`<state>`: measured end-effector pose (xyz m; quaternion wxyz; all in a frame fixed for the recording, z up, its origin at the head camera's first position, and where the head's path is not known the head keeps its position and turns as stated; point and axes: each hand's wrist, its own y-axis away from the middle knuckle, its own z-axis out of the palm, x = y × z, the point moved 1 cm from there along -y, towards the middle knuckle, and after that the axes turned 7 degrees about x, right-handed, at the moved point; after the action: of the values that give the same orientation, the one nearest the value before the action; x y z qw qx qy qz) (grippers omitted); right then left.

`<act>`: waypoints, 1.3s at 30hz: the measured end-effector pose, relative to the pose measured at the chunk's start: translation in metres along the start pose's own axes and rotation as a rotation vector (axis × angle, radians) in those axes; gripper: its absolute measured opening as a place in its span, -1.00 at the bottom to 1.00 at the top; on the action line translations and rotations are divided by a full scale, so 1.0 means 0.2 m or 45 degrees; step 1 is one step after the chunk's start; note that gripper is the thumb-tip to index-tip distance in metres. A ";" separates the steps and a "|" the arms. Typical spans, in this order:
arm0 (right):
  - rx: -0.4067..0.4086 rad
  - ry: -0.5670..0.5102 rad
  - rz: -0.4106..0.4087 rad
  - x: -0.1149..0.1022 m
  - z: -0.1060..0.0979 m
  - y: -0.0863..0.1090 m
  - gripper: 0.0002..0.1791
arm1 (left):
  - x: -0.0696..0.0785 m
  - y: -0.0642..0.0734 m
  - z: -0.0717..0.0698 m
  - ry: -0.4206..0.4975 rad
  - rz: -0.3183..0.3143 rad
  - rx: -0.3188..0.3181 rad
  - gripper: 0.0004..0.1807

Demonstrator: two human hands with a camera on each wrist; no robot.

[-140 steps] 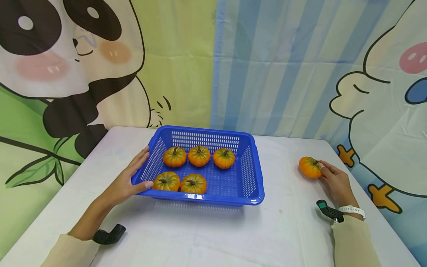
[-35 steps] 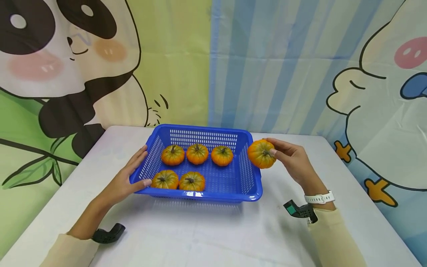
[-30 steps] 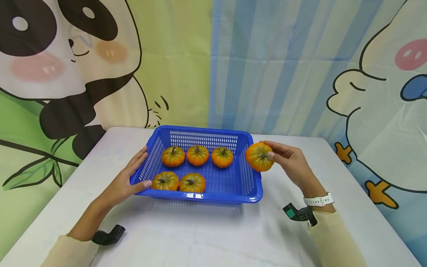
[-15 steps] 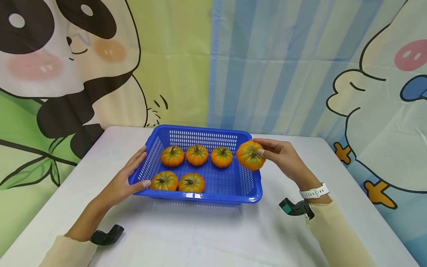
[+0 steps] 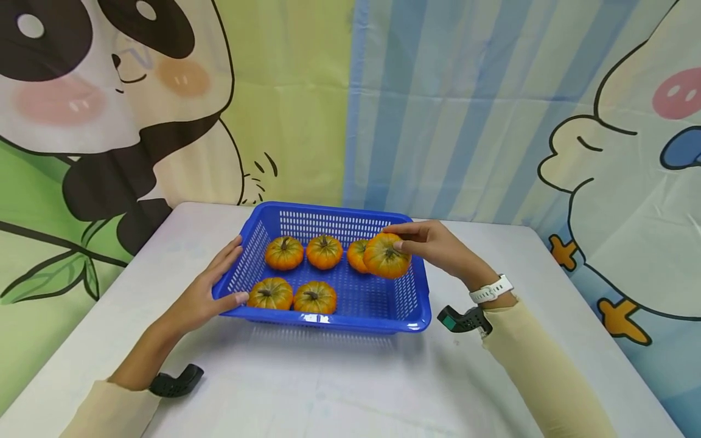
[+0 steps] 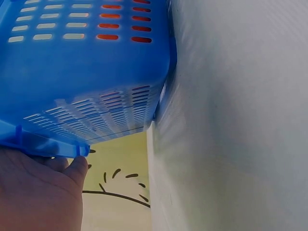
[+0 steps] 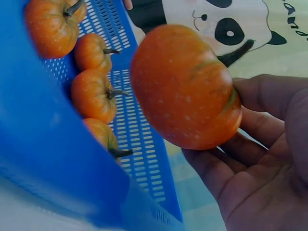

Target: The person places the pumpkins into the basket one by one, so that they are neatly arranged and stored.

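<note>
In the head view a small orange pumpkin is pinched between the thumb and fingers of my right hand, over the right part of a blue plastic basket. The right wrist view shows the same pumpkin gripped at its side, its dark stem pointing away. Inside the basket lie several more pumpkins: two near the front, a left one and a right one, and a back row whose rightmost pumpkin is partly hidden by the held one. My left hand rests along the basket's left rim with straight fingers, thumb at the front corner.
The basket stands on a white-covered table. Behind it hangs a printed curtain with cartoon animals. Each wrist carries a black device, the left one and the right one both close above the table.
My right hand has picked the pumpkin up from the table at the right and carried it left, across the basket's right rim, to above its inside. My left hand has stayed at the rim.
</note>
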<state>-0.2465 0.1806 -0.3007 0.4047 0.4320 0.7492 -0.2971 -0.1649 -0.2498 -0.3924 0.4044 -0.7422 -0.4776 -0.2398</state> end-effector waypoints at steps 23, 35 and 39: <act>-0.424 0.220 -0.050 -0.02 0.18 -0.21 -0.63 | 0.01 0.01 0.01 0.017 -0.014 0.003 -0.04; -0.537 0.288 0.010 -0.01 0.23 -0.29 -0.63 | 0.01 0.01 0.00 0.014 -0.015 0.012 -0.04; -0.590 0.312 0.017 -0.01 0.26 -0.30 -0.66 | 0.01 0.01 0.00 0.016 -0.009 0.007 -0.05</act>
<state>-0.2818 0.1107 -0.3201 0.4010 0.3656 0.8378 -0.0603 -0.1626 -0.2483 -0.3909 0.4086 -0.7380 -0.4782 -0.2446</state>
